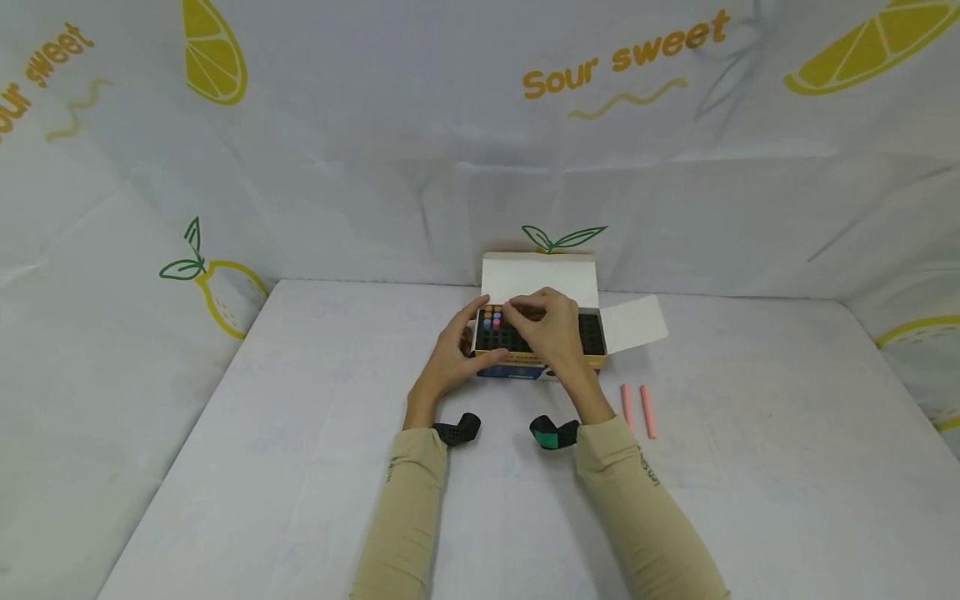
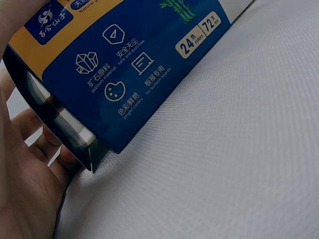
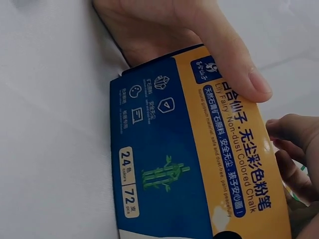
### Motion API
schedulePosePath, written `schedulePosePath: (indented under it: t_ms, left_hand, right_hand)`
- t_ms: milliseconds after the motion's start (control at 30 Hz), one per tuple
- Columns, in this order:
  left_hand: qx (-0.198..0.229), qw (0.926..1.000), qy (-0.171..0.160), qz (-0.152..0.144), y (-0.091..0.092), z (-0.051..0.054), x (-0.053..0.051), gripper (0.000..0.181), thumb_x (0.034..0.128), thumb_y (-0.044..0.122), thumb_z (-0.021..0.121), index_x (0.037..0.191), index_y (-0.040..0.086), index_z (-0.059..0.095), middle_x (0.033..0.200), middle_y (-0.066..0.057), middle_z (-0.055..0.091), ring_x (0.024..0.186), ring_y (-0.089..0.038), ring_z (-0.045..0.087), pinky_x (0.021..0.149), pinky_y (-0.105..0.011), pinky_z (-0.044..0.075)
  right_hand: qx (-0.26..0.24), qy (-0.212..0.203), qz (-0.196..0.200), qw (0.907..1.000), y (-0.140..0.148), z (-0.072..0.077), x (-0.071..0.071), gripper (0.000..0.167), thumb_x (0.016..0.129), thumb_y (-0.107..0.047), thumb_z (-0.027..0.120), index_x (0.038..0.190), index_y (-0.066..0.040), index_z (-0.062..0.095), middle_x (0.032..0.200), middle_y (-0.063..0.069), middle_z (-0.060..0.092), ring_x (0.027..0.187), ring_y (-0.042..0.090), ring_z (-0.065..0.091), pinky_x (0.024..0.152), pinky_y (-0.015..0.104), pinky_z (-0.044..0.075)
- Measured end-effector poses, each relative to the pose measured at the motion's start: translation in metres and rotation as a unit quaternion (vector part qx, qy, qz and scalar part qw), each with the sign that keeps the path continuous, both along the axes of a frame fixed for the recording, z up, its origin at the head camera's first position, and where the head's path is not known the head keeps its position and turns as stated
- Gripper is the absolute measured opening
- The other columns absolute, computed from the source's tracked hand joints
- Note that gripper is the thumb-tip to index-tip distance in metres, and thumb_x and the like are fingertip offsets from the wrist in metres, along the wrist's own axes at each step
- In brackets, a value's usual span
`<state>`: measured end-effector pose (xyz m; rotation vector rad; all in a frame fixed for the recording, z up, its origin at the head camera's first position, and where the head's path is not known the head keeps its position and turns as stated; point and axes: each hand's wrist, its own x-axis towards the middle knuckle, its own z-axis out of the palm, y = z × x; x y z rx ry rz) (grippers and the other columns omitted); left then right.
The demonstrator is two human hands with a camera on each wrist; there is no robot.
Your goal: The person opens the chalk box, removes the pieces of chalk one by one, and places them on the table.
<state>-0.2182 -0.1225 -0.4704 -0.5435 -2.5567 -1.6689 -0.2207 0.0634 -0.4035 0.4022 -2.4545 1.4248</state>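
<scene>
A blue and yellow box of colored chalk (image 1: 540, 367) stands with its lid raised, its black holder (image 1: 592, 333) showing rows of holes. My left hand (image 1: 447, 354) grips the box's left end, thumb along the front edge and fingers round the side. Over the holder, my right hand (image 1: 553, 332) pinches a pink chalk stick (image 1: 507, 307) between thumb and fingers; its lower part is hidden. Orange, blue and pink chalk ends (image 1: 492, 317) fill several holes at the left. In the right wrist view, the right fingers (image 3: 294, 139) are partly behind the box.
Two pink chalk sticks (image 1: 648, 411) lie on the white table (image 1: 750, 433) right of the box, near my right sleeve. The box's side flap (image 1: 636, 323) sticks out to the right, and its lid (image 1: 538, 275) stands up near the back cloth (image 1: 375, 208).
</scene>
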Motion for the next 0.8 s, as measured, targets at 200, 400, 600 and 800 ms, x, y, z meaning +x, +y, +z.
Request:
schedulePosePath:
  t_ms: [200, 400, 600, 800]
  left_hand:
    - [-0.001, 1.0000, 0.002, 0.000, -0.001, -0.001, -0.001, 0.111, 0.0690, 0.092, 0.062, 0.160, 0.034, 0.033, 0.147, -0.004, 0.048, 0.069, -0.016, 0.038, 0.063, -0.025, 0.035]
    - [-0.002, 1.0000, 0.000, 0.001, -0.002, -0.003, -0.002, 0.108, 0.0696, 0.091, 0.063, 0.159, 0.038, 0.033, 0.146, -0.003, 0.047, 0.068, -0.016, 0.038, 0.063, -0.025, 0.035]
    - [0.005, 1.0000, -0.001, 0.002, -0.001, -0.004, -0.003, 0.107, 0.0696, 0.089, 0.065, 0.159, 0.038, 0.034, 0.147, -0.004, 0.048, 0.068, -0.015, 0.038, 0.063, -0.024, 0.035]
    - [0.006, 1.0000, -0.005, 0.002, -0.001, -0.003, -0.003, 0.107, 0.0695, 0.089, 0.066, 0.159, 0.038, 0.033, 0.146, -0.003, 0.048, 0.069, -0.015, 0.038, 0.063, -0.024, 0.035]
  right_hand:
    - [0.022, -0.029, 0.009, 0.9993, -0.001, 0.002, -0.003, 0.024, 0.091, -0.015, 0.079, 0.108, 0.002, 0.079, 0.098, 0.021, 0.073, 0.086, 0.033, 0.073, 0.076, 0.037, 0.060]
    - [0.020, -0.026, 0.009, 0.9994, -0.004, 0.002, -0.003, 0.025, 0.090, -0.015, 0.080, 0.109, 0.002, 0.079, 0.095, 0.020, 0.072, 0.082, 0.032, 0.071, 0.070, 0.028, 0.056]
    - [-0.010, -0.006, -0.008, 0.9999, -0.007, 0.006, -0.003, 0.025, 0.090, -0.015, 0.080, 0.109, 0.002, 0.079, 0.095, 0.021, 0.071, 0.085, 0.034, 0.075, 0.079, 0.043, 0.062]
    - [-0.035, 0.028, -0.011, 0.9989, -0.007, 0.019, 0.002, 0.024, 0.090, -0.013, 0.080, 0.106, 0.005, 0.079, 0.095, 0.023, 0.069, 0.085, 0.038, 0.074, 0.083, 0.046, 0.062]
